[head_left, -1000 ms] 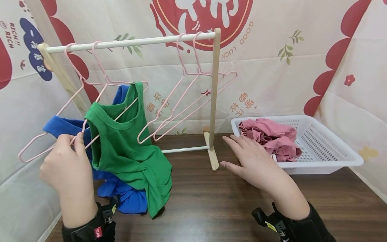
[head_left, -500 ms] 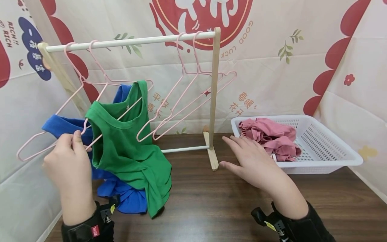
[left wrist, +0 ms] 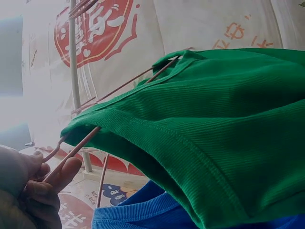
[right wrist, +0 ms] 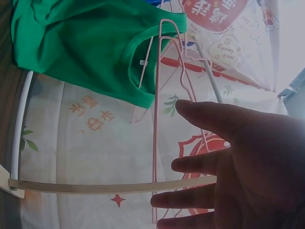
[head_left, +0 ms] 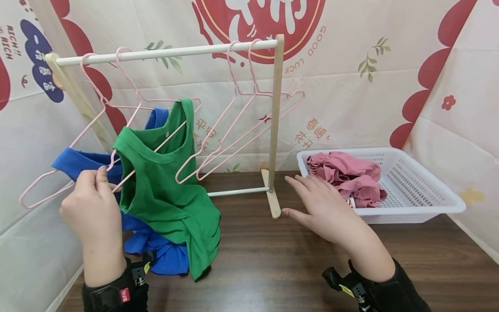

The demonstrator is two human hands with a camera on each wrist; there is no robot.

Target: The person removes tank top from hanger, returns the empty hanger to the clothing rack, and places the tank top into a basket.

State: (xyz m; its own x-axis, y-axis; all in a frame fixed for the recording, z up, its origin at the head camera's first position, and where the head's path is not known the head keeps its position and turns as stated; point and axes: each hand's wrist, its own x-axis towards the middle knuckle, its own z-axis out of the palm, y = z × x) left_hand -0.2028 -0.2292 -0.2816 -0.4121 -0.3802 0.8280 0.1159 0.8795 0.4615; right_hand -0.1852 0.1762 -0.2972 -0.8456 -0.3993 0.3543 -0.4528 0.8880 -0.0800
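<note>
A green sleeveless top (head_left: 167, 182) hangs by both shoulders on a pink hanger (head_left: 132, 117), whose hook is over the rack's white rail (head_left: 175, 52). My left hand (head_left: 91, 208) pinches that hanger's near end, just outside the top's shoulder; the left wrist view shows thumb and fingers (left wrist: 43, 202) around the pink wire. Behind it a blue top (head_left: 87, 162) hangs on another pink hanger, its lower part lying on the table. My right hand (head_left: 327, 208) hovers with fingers spread between the rack's post and the basket, holding nothing.
Two bare pink hangers (head_left: 226, 130) hang near the rack's right wooden post (head_left: 276, 121). At right stands a white plastic basket (head_left: 421, 190) with a crumpled pink garment (head_left: 347, 175) inside. A printed cloth encloses the back and sides of the brown table (head_left: 265, 260).
My left hand has shifted slightly right, carrying the hanger's near end; the green top has slid a little right and up with it. My right hand has hardly moved.
</note>
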